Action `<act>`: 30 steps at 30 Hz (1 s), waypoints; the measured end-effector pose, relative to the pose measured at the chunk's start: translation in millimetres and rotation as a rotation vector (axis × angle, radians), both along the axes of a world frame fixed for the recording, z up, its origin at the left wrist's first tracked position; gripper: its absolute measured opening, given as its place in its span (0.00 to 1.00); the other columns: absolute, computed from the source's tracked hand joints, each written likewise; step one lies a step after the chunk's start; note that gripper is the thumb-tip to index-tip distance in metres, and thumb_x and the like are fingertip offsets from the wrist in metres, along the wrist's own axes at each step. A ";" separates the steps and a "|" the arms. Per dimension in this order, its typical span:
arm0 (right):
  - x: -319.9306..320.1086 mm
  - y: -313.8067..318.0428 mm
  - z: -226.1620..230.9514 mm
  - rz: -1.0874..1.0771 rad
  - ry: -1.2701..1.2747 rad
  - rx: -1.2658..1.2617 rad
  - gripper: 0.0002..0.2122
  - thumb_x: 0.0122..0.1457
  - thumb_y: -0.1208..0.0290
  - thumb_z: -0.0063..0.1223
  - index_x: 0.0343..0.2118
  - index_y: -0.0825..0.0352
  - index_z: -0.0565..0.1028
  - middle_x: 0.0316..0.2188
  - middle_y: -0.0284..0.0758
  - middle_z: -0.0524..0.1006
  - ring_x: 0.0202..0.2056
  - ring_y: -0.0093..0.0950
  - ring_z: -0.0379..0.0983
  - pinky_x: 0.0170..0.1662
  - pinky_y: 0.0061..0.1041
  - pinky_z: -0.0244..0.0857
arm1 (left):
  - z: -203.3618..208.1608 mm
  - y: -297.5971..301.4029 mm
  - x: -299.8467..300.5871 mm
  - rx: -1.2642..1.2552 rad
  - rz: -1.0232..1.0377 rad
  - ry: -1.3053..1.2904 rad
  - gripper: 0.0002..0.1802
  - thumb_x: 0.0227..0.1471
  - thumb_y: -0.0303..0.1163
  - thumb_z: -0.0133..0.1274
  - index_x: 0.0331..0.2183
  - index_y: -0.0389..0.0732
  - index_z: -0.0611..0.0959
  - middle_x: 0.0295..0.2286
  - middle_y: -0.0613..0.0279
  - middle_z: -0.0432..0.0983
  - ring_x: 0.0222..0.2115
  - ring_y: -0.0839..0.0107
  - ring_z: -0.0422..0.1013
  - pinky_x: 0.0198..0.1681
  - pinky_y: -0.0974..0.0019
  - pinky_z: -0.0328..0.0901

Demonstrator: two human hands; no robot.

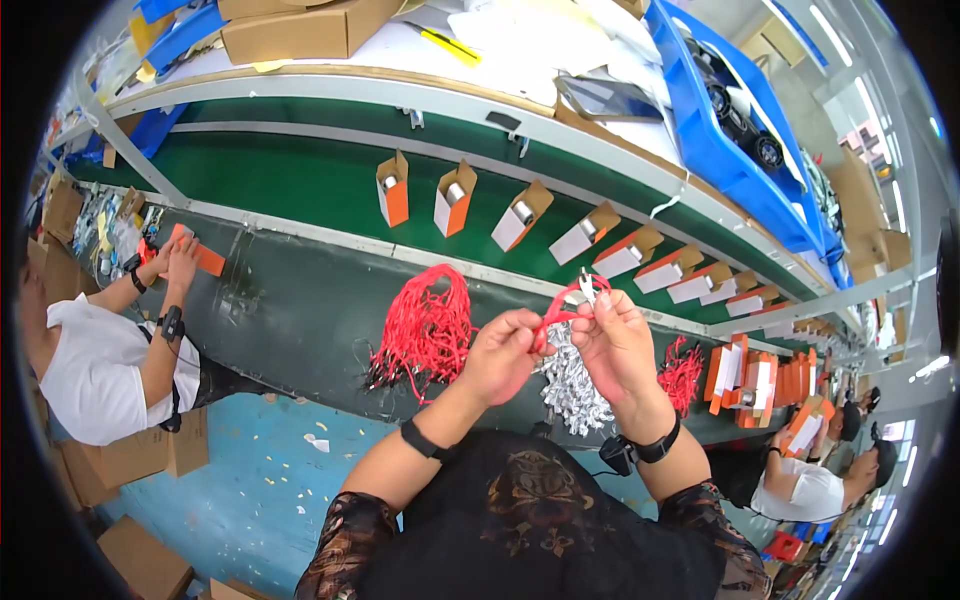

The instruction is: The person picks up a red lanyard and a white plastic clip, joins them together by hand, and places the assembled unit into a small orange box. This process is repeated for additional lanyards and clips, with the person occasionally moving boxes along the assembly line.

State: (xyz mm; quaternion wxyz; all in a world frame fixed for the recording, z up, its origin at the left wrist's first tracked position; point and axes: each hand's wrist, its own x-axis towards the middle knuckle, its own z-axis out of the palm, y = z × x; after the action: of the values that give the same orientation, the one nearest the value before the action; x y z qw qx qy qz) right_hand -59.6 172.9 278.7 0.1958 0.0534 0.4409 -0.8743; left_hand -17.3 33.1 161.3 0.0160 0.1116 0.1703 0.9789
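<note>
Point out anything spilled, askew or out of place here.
A white scrap and small pale bits lie scattered on the blue floor, lower left, looking dropped rather than placed. The red cord in the left hand shows no clear damage.

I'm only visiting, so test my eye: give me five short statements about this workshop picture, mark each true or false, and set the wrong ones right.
1. The left hand and the right hand both hold a red cord. True.
2. The white cables lie to the left of the large red bundle. False: they lie to its right.
3. The yellow tool lies on the blue floor. False: it lies on the white-topped shelf.
4. Orange and white boxes stand in a row on the green surface. True.
5. The person at the far left wears a red shirt. False: the shirt is white.
</note>
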 end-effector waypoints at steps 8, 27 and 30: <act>-27.0 -20.8 -58.8 -0.074 0.925 1.147 0.02 0.58 0.78 0.58 0.33 0.69 0.78 0.25 0.34 0.79 0.26 0.24 0.77 0.29 0.23 0.72 | 23.2 -56.0 16.8 -1.399 0.646 0.536 0.12 0.43 0.20 0.61 0.35 0.39 0.84 0.26 0.57 0.73 0.27 0.61 0.73 0.30 0.61 0.69; -45.5 -132.1 -71.6 0.363 1.288 1.251 0.02 0.53 0.76 0.58 0.29 0.66 0.77 0.25 0.38 0.78 0.25 0.36 0.76 0.30 0.30 0.70 | -3.0 -133.9 -8.6 -1.694 0.756 0.162 0.12 0.48 0.26 0.61 0.35 0.40 0.75 0.28 0.54 0.78 0.27 0.55 0.76 0.27 0.59 0.70; -70.0 -146.8 -58.5 0.973 0.712 1.081 0.02 0.54 0.77 0.58 0.30 0.67 0.77 0.25 0.35 0.78 0.24 0.30 0.75 0.30 0.26 0.69 | -8.3 -173.7 -5.7 -1.848 0.560 0.275 0.12 0.51 0.30 0.59 0.37 0.42 0.74 0.29 0.57 0.79 0.29 0.56 0.77 0.27 0.57 0.70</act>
State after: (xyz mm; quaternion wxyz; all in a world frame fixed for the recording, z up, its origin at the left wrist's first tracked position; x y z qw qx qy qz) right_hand -129.6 26.1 220.2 0.3494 -0.3387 0.8123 -0.3215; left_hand -23.0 -140.6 153.0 -0.1559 0.1237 0.8918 0.4063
